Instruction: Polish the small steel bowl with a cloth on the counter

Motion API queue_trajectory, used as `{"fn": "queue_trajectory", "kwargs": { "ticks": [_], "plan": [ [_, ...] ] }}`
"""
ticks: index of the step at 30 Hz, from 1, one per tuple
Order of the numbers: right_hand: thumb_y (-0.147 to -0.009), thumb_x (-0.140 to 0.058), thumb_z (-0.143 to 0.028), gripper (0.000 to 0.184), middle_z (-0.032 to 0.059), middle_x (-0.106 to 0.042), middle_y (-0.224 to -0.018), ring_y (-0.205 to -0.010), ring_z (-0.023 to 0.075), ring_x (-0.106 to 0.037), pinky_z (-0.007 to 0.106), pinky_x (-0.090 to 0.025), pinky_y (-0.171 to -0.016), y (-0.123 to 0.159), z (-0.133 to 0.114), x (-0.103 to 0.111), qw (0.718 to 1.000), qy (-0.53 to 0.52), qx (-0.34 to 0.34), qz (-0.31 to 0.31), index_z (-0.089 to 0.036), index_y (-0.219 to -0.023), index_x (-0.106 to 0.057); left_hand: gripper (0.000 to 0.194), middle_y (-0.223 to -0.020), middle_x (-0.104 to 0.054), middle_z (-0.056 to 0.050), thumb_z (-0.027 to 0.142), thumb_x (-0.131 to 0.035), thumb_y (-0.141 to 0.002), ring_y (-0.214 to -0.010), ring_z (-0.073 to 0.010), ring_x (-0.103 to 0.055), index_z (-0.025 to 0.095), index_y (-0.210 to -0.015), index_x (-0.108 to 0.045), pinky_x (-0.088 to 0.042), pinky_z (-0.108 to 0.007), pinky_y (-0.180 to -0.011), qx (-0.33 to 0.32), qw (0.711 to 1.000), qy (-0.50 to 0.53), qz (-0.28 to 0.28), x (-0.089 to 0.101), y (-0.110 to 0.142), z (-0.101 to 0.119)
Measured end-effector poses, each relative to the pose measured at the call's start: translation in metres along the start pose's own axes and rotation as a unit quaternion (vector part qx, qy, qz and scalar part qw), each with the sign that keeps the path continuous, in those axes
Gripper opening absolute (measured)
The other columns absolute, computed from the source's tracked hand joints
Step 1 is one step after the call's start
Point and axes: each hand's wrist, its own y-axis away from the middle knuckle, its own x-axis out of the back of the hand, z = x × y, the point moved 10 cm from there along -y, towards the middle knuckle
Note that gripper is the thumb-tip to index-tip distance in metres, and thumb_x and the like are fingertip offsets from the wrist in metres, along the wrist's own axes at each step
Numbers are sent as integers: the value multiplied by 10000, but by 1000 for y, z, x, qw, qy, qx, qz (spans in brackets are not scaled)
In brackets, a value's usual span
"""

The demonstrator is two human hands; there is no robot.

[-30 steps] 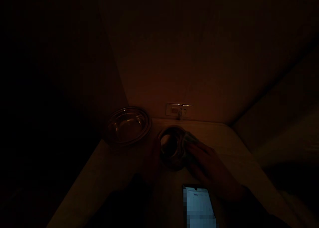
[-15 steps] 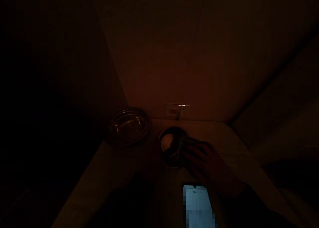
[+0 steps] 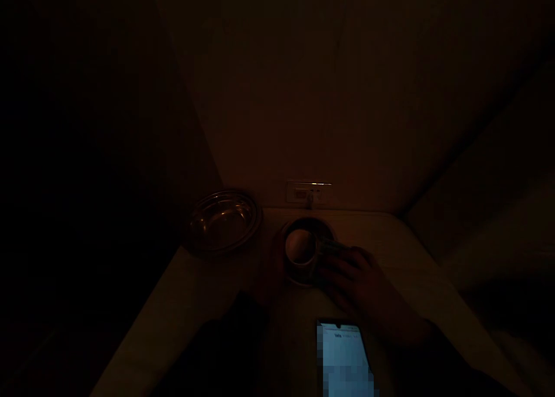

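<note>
The scene is very dark. A round, bowl-like vessel (image 3: 300,248) with a shiny inner circle stands on the tabletop between my hands. My left hand (image 3: 271,271) is dim and closed against its left side, its fingers mostly lost in shadow. At the vessel's right side, my right hand (image 3: 358,281) presses a crumpled cloth (image 3: 332,246) to the rim, with its fingers bent over it. The underside of the vessel is hidden.
A wide, shiny metal basin (image 3: 225,226) sits at the table's back left. Nearer me lies a phone (image 3: 347,356) with a lit screen, below my right hand. A socket plate (image 3: 299,193) with a plug is on the wall behind the pale table (image 3: 411,264).
The vessel has shifted slightly right and back, and its bright inner circle has turned. My right hand and the cloth have moved a little along its rim. Basin and phone stay put.
</note>
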Motion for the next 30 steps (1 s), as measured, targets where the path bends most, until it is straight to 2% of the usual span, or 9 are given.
{"fn": "queue_trajectory", "kwargs": {
  "ticks": [7,10,14,18,22,26,30],
  "plan": [
    [-845,-588,-238,286,50,-681,-1062,-952,268,-524,475,-332,-831,-11,-20,-16,999,23,-2,-28,-218,-1131,-596,423,-1258,-607,-53,269,-270,-923,-1191,-171,-528,177,-1215,-561,-368,-339,-1062,0,999,28,-26,-5,6,8],
    [-883,-551,-244,287,63,-678,-1071,-973,257,-531,474,-330,-862,-21,-30,-20,999,3,7,-43,-205,-1166,-572,431,-1263,-604,-60,275,-263,-927,-1193,-169,-527,164,-1231,-547,-358,-335,-1071,-4,998,54,-24,-7,4,4],
    [-930,-481,-255,288,69,-655,-1135,-1017,240,-523,450,-348,-894,-31,-40,-22,998,-38,4,-41,-193,-1203,-546,429,-1271,-595,-84,224,-266,-913,-1202,-174,-520,134,-1239,-531,-348,-350,-1078,22,999,46,-9,-3,1,-4],
    [-927,-490,-261,301,64,-646,-1156,-1024,225,-527,428,-359,-904,-31,-40,-21,997,-54,1,-56,-190,-1215,-539,412,-1246,-613,-77,187,-302,-894,-1202,-181,-519,138,-1224,-545,-330,-373,-1088,24,999,37,-15,0,2,4],
    [-900,-530,-266,291,33,-665,-1121,-1018,240,-535,485,-287,-956,-24,-31,-16,996,-44,-9,-80,-220,-1186,-560,423,-1246,-611,-71,257,-269,-918,-1189,-180,-528,162,-1211,-559,-316,-376,-1094,32,999,26,-24,-1,2,4],
    [-874,-548,-247,246,35,-679,-1085,-1001,261,-541,533,-252,-956,-18,-27,-10,996,-22,-15,-80,-220,-1113,-597,467,-1238,-615,-74,337,-226,-931,-1169,-174,-541,154,-1201,-559,-355,-342,-1064,17,997,55,-52,-8,1,3],
    [-894,-498,-246,300,70,-659,-1123,-1030,268,-524,521,-271,-968,-16,-33,-14,996,-12,-11,-90,-173,-1178,-560,440,-1258,-603,-71,318,-275,-915,-1169,-187,-539,165,-1227,-545,-346,-356,-1071,-29,997,36,-59,-10,1,11]
  ]
}}
